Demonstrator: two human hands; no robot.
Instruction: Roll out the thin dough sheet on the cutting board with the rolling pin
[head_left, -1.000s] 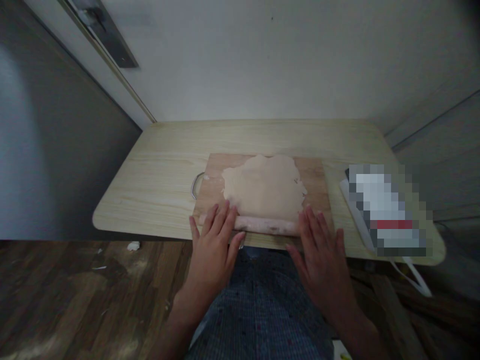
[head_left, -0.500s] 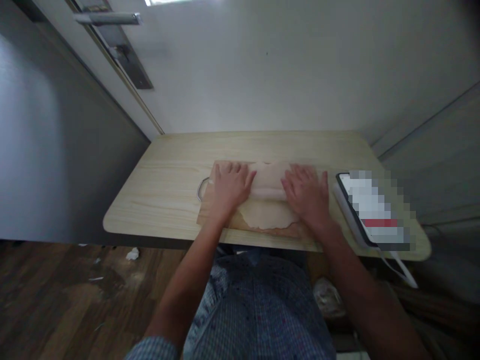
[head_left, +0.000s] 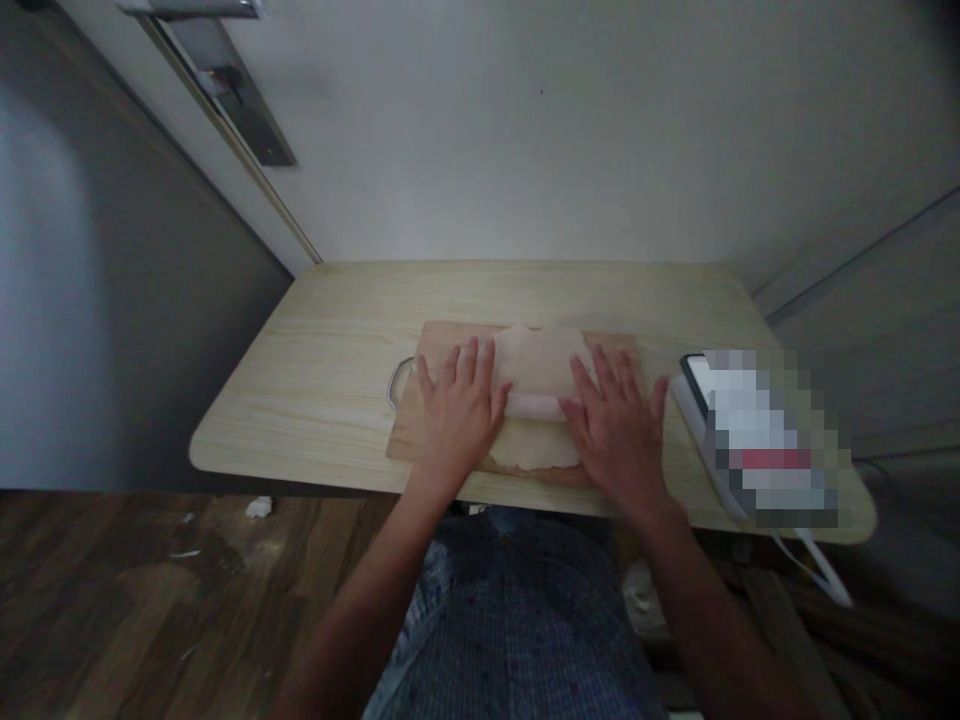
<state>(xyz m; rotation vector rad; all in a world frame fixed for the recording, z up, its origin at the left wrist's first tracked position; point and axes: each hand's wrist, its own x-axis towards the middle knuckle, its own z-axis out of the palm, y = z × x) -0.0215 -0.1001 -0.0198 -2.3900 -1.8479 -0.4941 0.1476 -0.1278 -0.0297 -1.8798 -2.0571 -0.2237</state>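
Observation:
A wide sheet of pale dough (head_left: pixel 536 355) lies flat on a wooden cutting board (head_left: pixel 409 425). Across the dough runs a light rolling pin (head_left: pixel 534 406), whose ends are covered by my palms. My left hand (head_left: pixel 459 405) rests flat over the pin's left end, fingers outstretched. Over the right end lies my right hand (head_left: pixel 616 425), its fingers spread and pointing away from me. Neither hand is wrapped round the pin.
The board lies on a pale wooden table (head_left: pixel 337 330) set against a white door. A phone (head_left: pixel 697 375) lies on a white block (head_left: pixel 694 425) at the right, with a white cable (head_left: pixel 825 570) hanging over the edge. A metal ring handle (head_left: pixel 391 385) sticks out from the board's left side.
Both hands and the rolling pin have come slightly nearer to me over the dough. My fingers are more spread. The camera view has shifted a little.

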